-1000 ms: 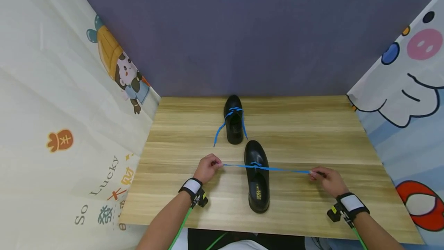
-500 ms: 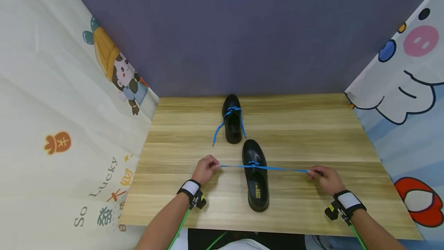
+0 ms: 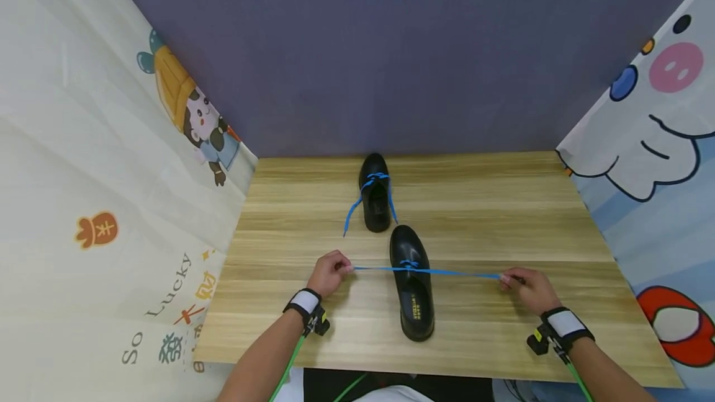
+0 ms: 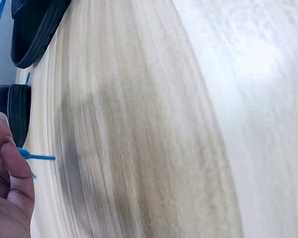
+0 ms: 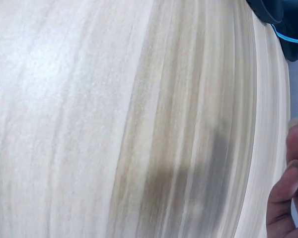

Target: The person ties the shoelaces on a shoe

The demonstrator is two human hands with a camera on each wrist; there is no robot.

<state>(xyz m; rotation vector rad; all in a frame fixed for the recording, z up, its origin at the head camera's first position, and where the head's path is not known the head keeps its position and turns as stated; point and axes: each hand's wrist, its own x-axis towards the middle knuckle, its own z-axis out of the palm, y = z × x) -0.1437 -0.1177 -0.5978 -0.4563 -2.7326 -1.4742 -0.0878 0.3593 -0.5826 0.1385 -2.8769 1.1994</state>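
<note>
A black dress shoe [image 3: 414,312] stands toe-away on the wooden table, gold lettering on its insole. Its blue shoelace [image 3: 447,272] stretches taut and nearly level across the shoe's throat, out to both sides. My left hand [image 3: 329,273] pinches one end between thumb and fingers; in the left wrist view the lace's tip [image 4: 42,157] pokes out past the fingers [image 4: 15,158]. Out to the right, my right hand [image 3: 530,290] pinches the other end. In the right wrist view only part of the curled fingers [image 5: 285,183] shows at the edge.
Behind and slightly left stands a second black shoe [image 3: 376,213], its blue lace ends [image 3: 352,213] hanging loose on either side. The table [image 3: 503,203] meets a dark grey panel [image 3: 391,54] at the back. Printed curtains [image 3: 84,160] flank it left and right.
Both hands keep hold of the lace ends, and the lace stays taut across the shoe. The hands have drawn very slightly farther apart; the shoes remain in place.
</note>
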